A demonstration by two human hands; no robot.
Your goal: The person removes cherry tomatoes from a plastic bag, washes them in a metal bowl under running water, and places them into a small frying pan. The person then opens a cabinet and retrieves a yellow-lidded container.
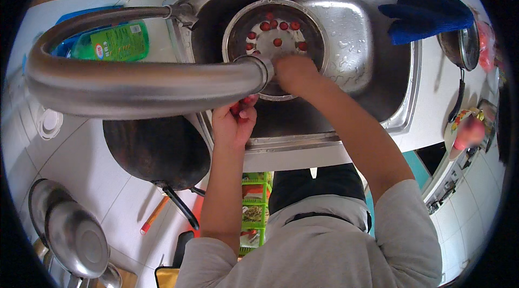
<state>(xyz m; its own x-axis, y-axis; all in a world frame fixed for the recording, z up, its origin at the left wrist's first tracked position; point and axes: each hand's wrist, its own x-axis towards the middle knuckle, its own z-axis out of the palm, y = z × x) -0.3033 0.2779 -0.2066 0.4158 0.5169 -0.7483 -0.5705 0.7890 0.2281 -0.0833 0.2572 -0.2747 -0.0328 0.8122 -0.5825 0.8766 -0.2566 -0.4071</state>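
A round metal basin (320, 24) stands in the stainless steel sink (389, 81), with several small red fruits (277, 42) in it, some around its inner edge. My left hand (234, 121) is palm up over the sink's near rim, its fingers curled around several red fruits; the faucet covers part of its fingertips. My right hand (296, 75) reaches over the near part of the basin. Its fingers point down and left, partly behind the faucet's end, so whether they hold a fruit is hidden. The thick curved metal faucet (162, 85) stretches across the left of the sink.
Left of the sink lies a green bottle of detergent (117, 42). A dark wok (158, 150) sits near the sink's left front corner. Blue gloves (429, 14) hang over the right rim, beside a lidded pan (462, 48). Metal lids (77, 239) are at lower left.
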